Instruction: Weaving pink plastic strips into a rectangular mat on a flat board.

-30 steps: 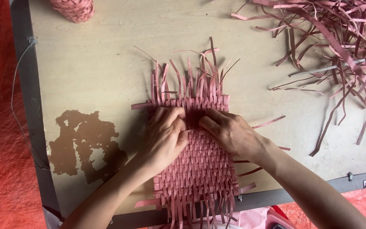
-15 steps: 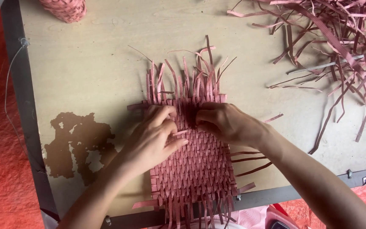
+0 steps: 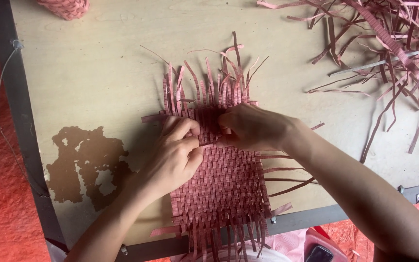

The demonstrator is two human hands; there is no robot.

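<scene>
Left hand (image 3: 178, 153) and right hand (image 3: 250, 127) meeting on the upper part of a pink woven mat (image 3: 224, 184), fingertips pinched together on a strip at the weave's far edge. Mat lying flat, mid-table (image 3: 98, 73), loose strip ends fanning beyond. Risk, judged: tugging too hard could slacken or skew the nearby rows. Heap of loose pink strips (image 3: 389, 39) far right, cut off. Exact strip gripped hidden under fingers; pink object (image 3: 66, 7) at top edge unclear.

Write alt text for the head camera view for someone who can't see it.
Two bare hands, left hand and right hand, press together on a pink woven mat of flat strips lying on a pale wooden table. Loose pink strips are heaped at the table's far right.
</scene>
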